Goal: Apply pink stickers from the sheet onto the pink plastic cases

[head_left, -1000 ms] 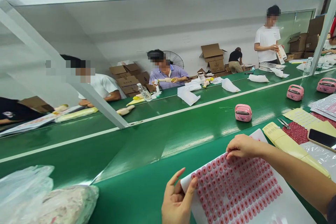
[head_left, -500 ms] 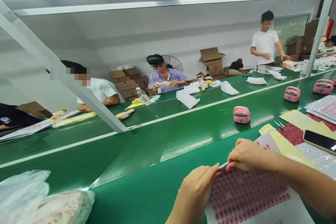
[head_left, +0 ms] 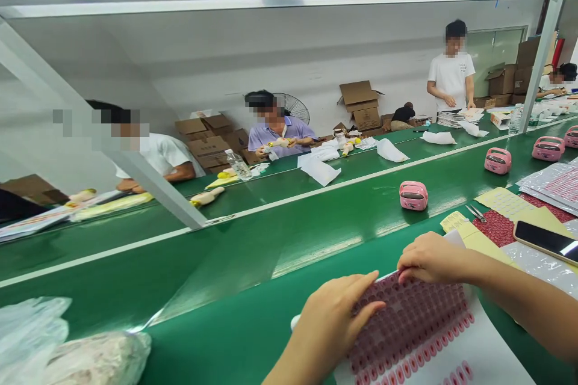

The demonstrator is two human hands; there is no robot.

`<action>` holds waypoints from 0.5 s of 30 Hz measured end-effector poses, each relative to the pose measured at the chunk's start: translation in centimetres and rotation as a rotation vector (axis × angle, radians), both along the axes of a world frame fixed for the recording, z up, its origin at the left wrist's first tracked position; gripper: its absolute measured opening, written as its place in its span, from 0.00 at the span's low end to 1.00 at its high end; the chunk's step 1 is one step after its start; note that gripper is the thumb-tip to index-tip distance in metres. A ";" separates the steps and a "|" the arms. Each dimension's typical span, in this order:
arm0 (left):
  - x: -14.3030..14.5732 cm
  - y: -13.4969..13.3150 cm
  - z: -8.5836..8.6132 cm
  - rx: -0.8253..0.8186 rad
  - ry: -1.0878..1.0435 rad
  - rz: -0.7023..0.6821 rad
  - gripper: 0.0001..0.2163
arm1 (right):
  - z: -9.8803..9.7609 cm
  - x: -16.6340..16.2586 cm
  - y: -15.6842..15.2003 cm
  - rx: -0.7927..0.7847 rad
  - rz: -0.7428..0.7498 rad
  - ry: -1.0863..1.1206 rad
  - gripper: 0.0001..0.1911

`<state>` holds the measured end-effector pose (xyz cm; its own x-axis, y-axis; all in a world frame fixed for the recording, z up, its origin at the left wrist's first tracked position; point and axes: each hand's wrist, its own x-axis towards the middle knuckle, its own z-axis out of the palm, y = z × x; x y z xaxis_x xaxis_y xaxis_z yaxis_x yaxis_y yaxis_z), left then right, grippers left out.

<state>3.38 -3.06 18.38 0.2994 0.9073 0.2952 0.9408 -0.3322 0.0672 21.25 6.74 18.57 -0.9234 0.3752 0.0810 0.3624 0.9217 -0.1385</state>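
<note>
A white sheet (head_left: 490,337) covered in rows of small pink-red oval stickers lies at the lower right, its far edge raised. At that far edge, my right hand (head_left: 433,260) is closed, the thumb and fingers pinching the sheet. My left hand (head_left: 336,313) is beside the sheet's left part, thumb and fingers apart around the edge without gripping it. The left hand covers part of the sheet's left side.
Pink radio-shaped items (head_left: 413,195) stand on the green belt (head_left: 253,234). To the right are tweezers (head_left: 475,213), yellow sticker sheets (head_left: 506,201) and a phone (head_left: 548,240). A plastic bag (head_left: 97,358) lies lower left. Co-workers (head_left: 280,129) sit across the belt.
My left thumb and fingers have parted, letting go of the sheet's edge. My right hand has shifted slightly and still pinches it. The standing co-worker's arms are lower.
</note>
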 end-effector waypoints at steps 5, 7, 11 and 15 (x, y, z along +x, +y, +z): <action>0.9 1.0 -1.2 0.123 -0.093 -0.131 0.17 | 0.4 0.5 -0.1 0.069 0.060 0.002 0.12; 0.7 1.1 -1.1 0.090 -0.124 -0.161 0.18 | 0.4 1.2 0.2 0.130 0.049 0.005 0.11; 0.1 1.1 -0.3 -0.045 -0.144 -0.098 0.16 | -0.1 2.7 1.1 0.134 -0.059 0.028 0.07; 0.1 1.4 -0.3 -0.132 -0.053 0.004 0.13 | -0.9 2.8 1.8 0.025 0.000 0.018 0.10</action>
<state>3.50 -1.64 18.10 0.2830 0.9404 0.1887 0.9359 -0.3138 0.1599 24.00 8.51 17.68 -0.9217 0.3729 0.1071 0.3601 0.9249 -0.1216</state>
